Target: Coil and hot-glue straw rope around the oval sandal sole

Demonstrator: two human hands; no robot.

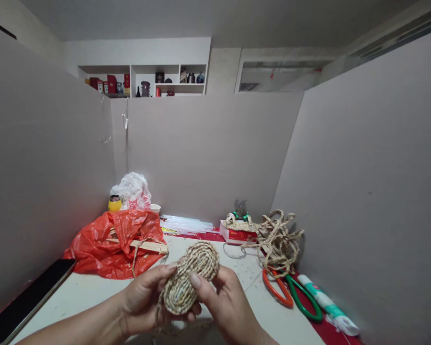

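I hold the coiled cord pad (194, 262) gripped between left hand (141, 298) and right hand (233, 303) above the table (106, 299), rows closely formed, one tail (159, 302) (at the left fingers) apparently unsecured.

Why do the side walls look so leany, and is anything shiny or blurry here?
Head view: the left wall and right wall slant, probably from a wide lens; head view: the red bag has shiny glints; head view: the woven coil looks sharp, while small things on the shelf look softer.
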